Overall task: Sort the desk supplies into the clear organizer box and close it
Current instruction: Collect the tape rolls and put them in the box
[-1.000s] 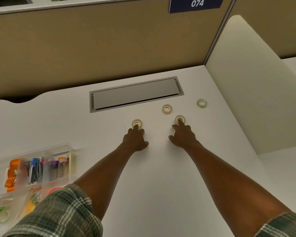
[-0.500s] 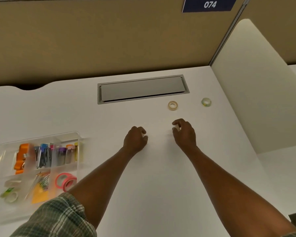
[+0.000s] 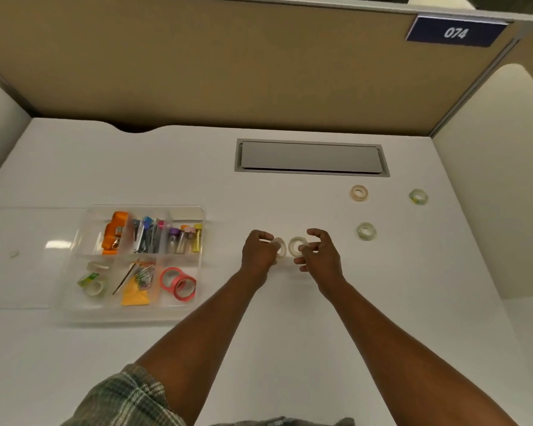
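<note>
On the desk (image 3: 290, 339), mid-way across, the left hand (image 3: 259, 253) pinches a roll (image 3: 281, 248), fingers curled on it. The right hand (image 3: 322, 256) pinches a second roll (image 3: 296, 244) just beside. The open box (image 3: 130, 316) sits toward the left edge. Toward the right edge lie a near roll (image 3: 366, 231), a tan roll (image 3: 359, 192) and a greenish roll (image 3: 418, 196).

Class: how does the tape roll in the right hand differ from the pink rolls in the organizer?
Colour: the held tape roll is pale and translucent, the pink rolls bright. Place: the right hand pinches the tape roll; the pink rolls sit in an organizer box compartment. All are rings.
</note>
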`<state>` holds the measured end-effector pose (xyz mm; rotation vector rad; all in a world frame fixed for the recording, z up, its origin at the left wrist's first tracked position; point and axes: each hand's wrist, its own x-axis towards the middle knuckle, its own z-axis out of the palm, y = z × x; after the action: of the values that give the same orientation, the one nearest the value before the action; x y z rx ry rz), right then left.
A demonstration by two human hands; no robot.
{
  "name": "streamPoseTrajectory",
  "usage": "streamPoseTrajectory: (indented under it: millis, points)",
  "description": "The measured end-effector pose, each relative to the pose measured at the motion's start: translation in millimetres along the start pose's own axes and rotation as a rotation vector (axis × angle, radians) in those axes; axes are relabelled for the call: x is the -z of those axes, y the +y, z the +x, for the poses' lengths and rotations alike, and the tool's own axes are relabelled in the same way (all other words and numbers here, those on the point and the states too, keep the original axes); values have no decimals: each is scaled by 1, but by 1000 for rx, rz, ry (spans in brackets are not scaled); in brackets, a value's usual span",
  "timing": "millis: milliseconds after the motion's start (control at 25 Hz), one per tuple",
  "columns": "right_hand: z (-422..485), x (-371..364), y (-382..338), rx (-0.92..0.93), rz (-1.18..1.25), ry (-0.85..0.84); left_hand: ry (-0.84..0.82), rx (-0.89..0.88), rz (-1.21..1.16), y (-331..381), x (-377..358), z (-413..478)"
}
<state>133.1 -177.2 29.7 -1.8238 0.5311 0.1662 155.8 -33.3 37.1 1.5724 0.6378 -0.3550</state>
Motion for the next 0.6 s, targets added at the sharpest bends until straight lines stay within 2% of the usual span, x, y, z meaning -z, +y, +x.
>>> streamPoseTrajectory:
  millis: [320,600]
  points:
    - [-33,-120,-47,-8,6,-183,232,-111,-53,0,138,-4]
    - [-76,-242,-83,18,-13,-396,493,-68,-155,-19,266,-14]
